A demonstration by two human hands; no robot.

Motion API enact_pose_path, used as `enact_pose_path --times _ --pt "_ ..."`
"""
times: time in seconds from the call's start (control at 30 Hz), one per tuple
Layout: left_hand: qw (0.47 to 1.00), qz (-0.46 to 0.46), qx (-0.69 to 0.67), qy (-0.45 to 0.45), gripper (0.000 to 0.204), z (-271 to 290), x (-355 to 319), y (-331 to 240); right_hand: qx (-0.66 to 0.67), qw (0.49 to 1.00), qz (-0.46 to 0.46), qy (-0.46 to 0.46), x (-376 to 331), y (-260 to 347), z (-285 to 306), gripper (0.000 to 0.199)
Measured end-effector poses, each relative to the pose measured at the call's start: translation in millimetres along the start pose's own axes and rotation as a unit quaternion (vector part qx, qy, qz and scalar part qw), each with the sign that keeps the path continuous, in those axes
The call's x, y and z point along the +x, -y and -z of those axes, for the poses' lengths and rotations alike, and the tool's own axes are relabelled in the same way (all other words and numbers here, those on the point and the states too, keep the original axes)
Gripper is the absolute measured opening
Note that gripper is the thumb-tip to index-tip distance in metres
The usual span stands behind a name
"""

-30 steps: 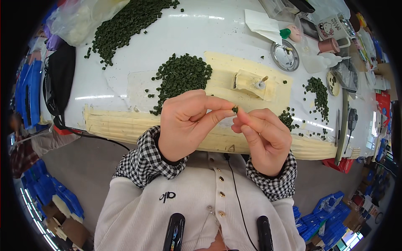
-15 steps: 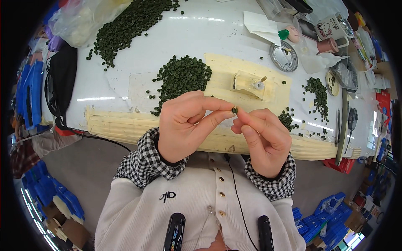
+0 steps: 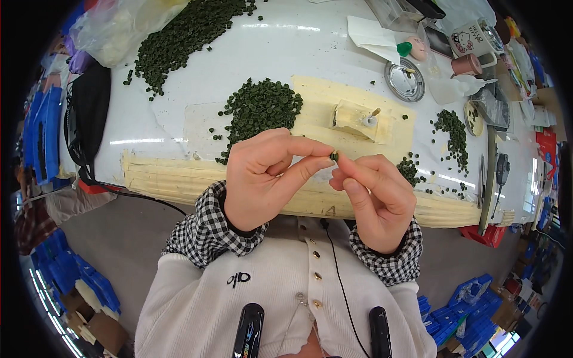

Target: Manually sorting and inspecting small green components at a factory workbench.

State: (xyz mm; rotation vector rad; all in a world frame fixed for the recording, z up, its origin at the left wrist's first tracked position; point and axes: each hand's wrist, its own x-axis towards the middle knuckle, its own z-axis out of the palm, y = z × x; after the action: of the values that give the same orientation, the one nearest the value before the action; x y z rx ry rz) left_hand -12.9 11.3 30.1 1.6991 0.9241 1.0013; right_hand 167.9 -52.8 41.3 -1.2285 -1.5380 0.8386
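A small dark green bead [image 3: 334,157] sits pinched between the fingertips of both hands, raised above the near edge of the white table [image 3: 179,113]. The left hand [image 3: 268,179] closes its thumb and forefinger on the bead from the left; the right hand [image 3: 373,200] meets it from the right, thumb and forefinger together on the same piece. Whether one hand alone bears it cannot be told, as the fingertips touch around it.

Just beyond the hands lies a pale yellow mat [image 3: 352,119] taped to the table, and on it a small block with a short peg [image 3: 364,116] standing up from it. To the left of the block, partly on the mat, is a dense heap of green beads [image 3: 259,110]. A far larger heap [image 3: 185,30] spreads toward the far left, beside a clear plastic bag [image 3: 119,30]. On the right, two smaller scatters [image 3: 450,128] lie near the mat's right edge and further right.

Judged from how things lie, the work is early or midway: one bead is in hand, and the big heaps look hardly reduced, so most remains, while the small scatters on the right may be finished pieces, though that is uncertain.

Farther off stand a round metal lid [image 3: 404,80], a mug [image 3: 477,39] and a black bag [image 3: 89,113] at the left edge.
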Motion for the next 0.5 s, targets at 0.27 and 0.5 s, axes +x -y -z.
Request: enact_pose_path --times 0.27,0.5 --pt "1.0 -0.002 -0.007 0.0 0.018 -0.1 0.3 0.7 -0.009 1.0 0.01 0.001 0.6 0.0 0.0 0.031" --pt "1.0 0.003 -0.022 0.001 0.014 -0.6 -2.3 1.2 -0.081 0.995 0.055 0.012 2.2 0.4 1.4 0.028"
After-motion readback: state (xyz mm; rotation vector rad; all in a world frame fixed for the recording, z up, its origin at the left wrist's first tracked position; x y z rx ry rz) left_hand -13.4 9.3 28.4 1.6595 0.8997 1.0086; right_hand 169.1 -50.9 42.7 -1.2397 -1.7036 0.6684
